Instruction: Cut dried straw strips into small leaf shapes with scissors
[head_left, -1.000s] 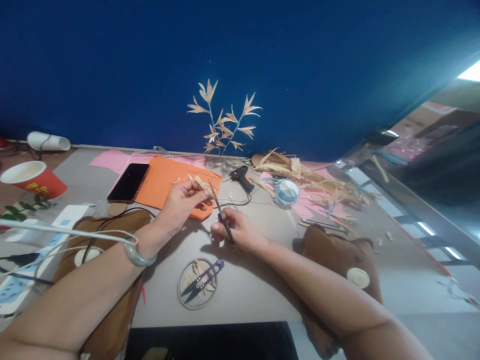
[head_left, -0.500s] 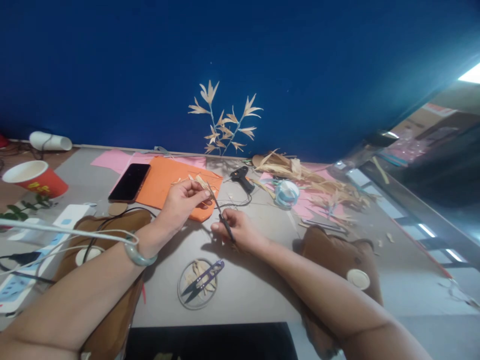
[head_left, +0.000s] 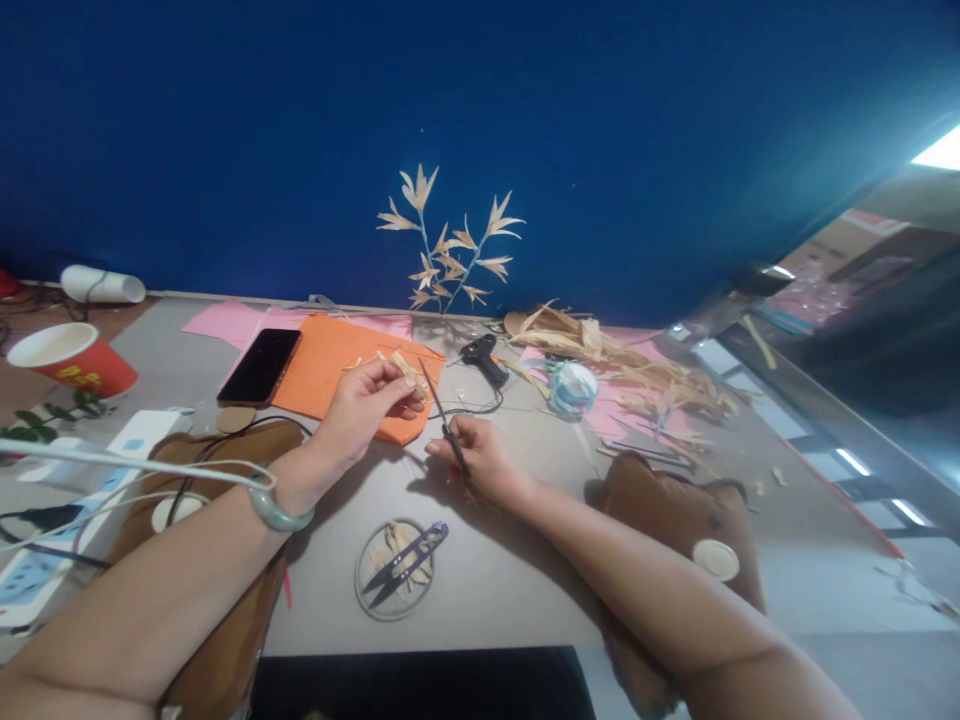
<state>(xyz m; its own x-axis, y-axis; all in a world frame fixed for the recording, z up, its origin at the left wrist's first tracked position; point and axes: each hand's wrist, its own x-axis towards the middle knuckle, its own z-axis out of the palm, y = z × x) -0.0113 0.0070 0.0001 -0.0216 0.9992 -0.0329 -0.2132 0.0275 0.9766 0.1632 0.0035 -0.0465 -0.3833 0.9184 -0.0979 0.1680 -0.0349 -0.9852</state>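
Nearest me, a black slab [head_left: 420, 685] at the bottom edge. Just past it is a round dish [head_left: 367, 590] on the grey table [head_left: 510, 580], with purple snips [head_left: 405, 558] lying in it. A brown cushion [head_left: 225, 455] is under my left forearm and a second brown cushion [head_left: 667, 500] is under my right. There's a bangle [head_left: 279, 513] on my left wrist and white cables [head_left: 112, 465] run across on that side.

My right hand [head_left: 484, 458] is low on the table, fingers closed round the handle of a thin dark tool [head_left: 444, 422]. Its point slants up and left toward my other hand. Can't tell if its blades are parted.

My left hand [head_left: 367, 402] is just beyond and to the left, thumb and fingertips pinched shut on a dried leaf strip [head_left: 406, 367]. The strip pokes out right of my fingers, over the edge of the orange sheet [head_left: 330, 355]. The tool tip is right beside it; touching or not, can't tell.

Farther back, a phone [head_left: 259, 366] lies face up, partly on the orange sheet. A black glue gun [head_left: 484, 356] is to the right of the sheet, and a tape roll [head_left: 574, 386] is right of that. A red cup [head_left: 71, 356] sits far left. A dried leaf pile [head_left: 600, 345] lies on pink paper at the back right. A leaf sprig [head_left: 450, 240] is stuck on the blue wall [head_left: 225, 150].
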